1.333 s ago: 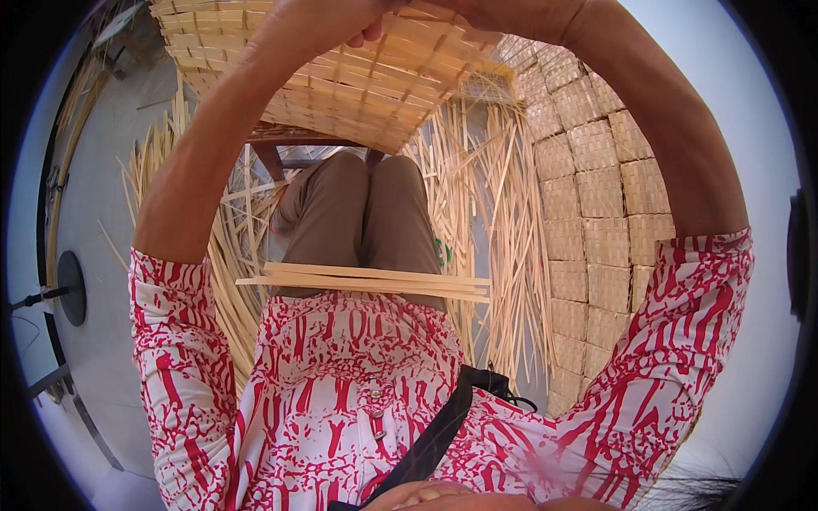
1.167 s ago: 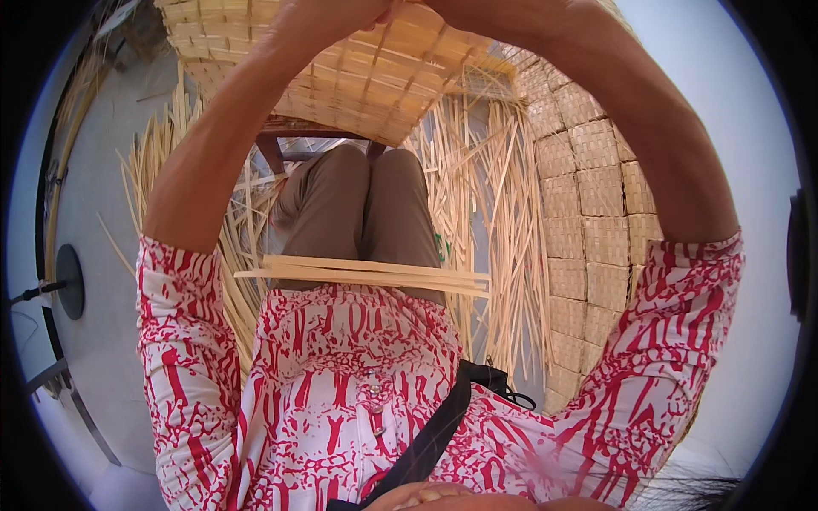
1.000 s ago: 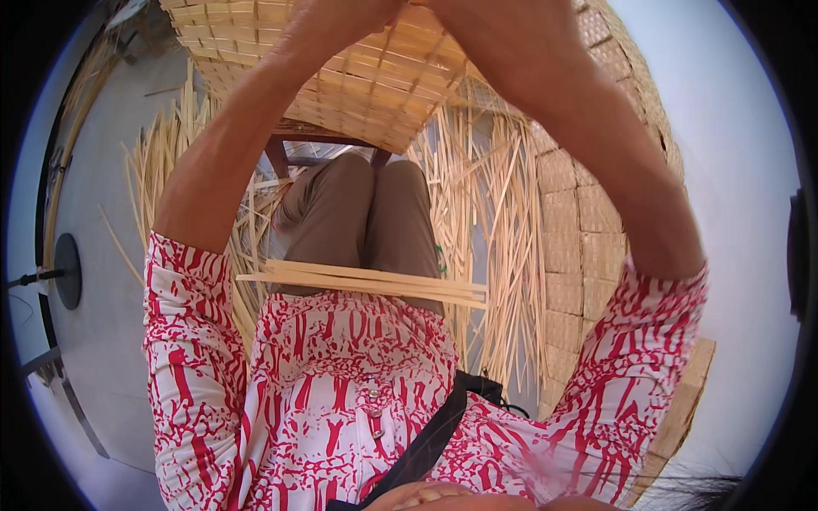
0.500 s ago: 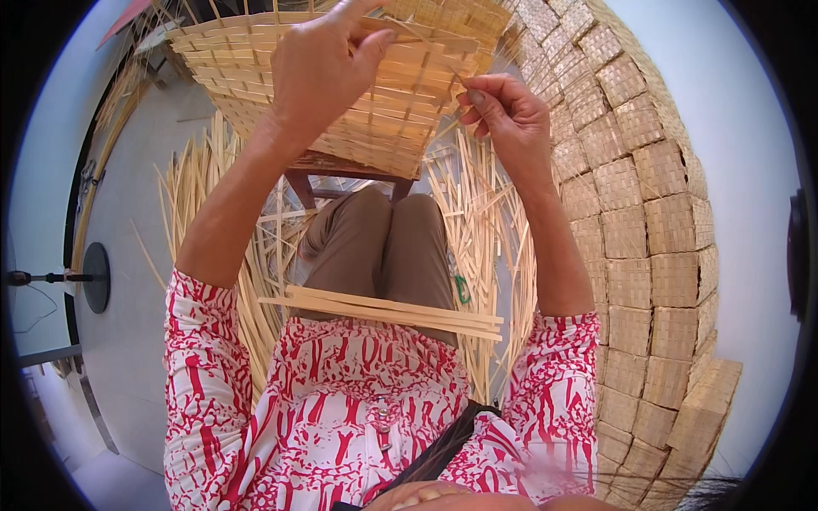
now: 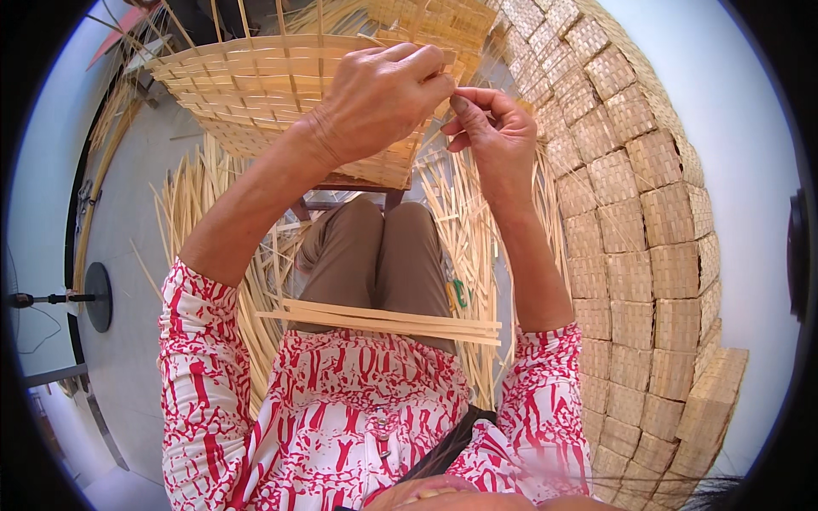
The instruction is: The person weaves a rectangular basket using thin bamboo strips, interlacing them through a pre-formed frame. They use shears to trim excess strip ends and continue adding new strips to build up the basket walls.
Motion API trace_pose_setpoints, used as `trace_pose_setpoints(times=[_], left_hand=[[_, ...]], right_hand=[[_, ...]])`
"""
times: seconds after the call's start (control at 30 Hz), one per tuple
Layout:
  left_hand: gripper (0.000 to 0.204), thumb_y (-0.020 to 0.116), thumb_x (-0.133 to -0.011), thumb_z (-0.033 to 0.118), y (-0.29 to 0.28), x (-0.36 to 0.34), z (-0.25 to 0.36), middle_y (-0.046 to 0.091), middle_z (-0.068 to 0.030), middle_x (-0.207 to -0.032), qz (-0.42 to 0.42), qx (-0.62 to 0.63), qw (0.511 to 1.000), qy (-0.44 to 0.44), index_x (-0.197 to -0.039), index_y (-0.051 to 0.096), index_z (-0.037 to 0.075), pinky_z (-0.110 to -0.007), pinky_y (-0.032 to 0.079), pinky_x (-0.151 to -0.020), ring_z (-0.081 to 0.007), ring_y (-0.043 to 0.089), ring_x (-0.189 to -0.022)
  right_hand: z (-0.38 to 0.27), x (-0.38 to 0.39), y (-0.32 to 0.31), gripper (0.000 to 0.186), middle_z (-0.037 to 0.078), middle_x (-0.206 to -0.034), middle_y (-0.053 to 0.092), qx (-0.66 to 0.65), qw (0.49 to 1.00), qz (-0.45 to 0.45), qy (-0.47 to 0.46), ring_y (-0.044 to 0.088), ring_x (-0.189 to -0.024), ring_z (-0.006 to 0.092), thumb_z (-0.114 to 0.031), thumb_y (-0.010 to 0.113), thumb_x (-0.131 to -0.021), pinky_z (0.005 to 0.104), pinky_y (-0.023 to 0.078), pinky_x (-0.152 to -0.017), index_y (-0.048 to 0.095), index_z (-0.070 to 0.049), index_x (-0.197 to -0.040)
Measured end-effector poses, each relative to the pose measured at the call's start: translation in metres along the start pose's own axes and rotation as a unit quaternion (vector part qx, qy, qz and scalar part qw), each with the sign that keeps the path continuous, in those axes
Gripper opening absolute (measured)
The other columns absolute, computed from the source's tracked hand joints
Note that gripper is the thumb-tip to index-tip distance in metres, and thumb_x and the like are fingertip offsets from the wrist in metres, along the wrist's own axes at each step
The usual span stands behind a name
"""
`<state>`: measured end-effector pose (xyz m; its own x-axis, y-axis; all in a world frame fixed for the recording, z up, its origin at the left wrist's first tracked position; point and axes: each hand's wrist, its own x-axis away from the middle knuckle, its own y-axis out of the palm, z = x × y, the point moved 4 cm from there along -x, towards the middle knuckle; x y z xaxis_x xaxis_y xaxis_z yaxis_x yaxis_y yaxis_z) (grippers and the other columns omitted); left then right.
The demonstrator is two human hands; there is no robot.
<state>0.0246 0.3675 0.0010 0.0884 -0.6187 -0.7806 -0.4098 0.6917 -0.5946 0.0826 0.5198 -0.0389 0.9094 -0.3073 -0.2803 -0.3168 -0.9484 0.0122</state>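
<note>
A half-woven basket [image 5: 221, 89] of pale flat strips rests on a dark wooden stool [image 5: 349, 181] beyond my knees, with loose strip ends standing up from its rim. My left hand [image 5: 383, 98] lies across the basket's right end, its fingers closed at the corner of the rim. Close against those fingertips, my right hand [image 5: 498, 136] pinches a thin strip between thumb and forefinger; most of that strip is hidden. Several loose flat strips [image 5: 383, 322] lie across my lap.
Piles of loose strips [image 5: 460, 230] cover the floor on both sides of my legs. A tall stack of woven boxes [image 5: 630, 230] lines the right side. More woven work [image 5: 426, 25] lies behind the basket. At the far left stands a round black disc on a rod [image 5: 98, 296].
My left hand has moved right along the rim and down to the corner, meeting my right hand. My right hand has shifted slightly left and down. The basket has moved a little left.
</note>
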Motion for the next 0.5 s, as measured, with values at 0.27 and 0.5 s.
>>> trace_pose_setpoints(times=[0.27,0.5], left_hand=[[0.008,0.073,-0.080,0.011,-0.009,-0.001,-0.002,0.065,-0.0040,-0.091,0.062,0.042,0.993,-0.092,-0.086,0.068,0.009,-0.034,0.054,-0.061,-0.0228,0.068,-0.076],[0.011,0.072,-0.085,0.008,-0.017,0.006,0.006,0.063,-0.0070,-0.088,0.119,0.146,0.967,-0.172,-0.095,0.070,0.005,-0.035,0.052,-0.059,-0.0263,0.065,-0.071]], right_hand=[[0.005,0.018,0.033,0.024,0.009,-0.107,0.065,-0.098,0.992,0.031,-0.076,0.067,-0.080,0.0102,0.000,0.059,-0.099,0.0235,0.058,-0.061,0.065,0.004,-0.122],[0.005,0.020,0.053,0.029,0.004,-0.109,0.060,-0.039,0.971,0.095,-0.218,0.062,-0.077,0.0091,0.005,0.057,-0.098,0.0225,0.055,-0.062,0.066,0.001,-0.125]])
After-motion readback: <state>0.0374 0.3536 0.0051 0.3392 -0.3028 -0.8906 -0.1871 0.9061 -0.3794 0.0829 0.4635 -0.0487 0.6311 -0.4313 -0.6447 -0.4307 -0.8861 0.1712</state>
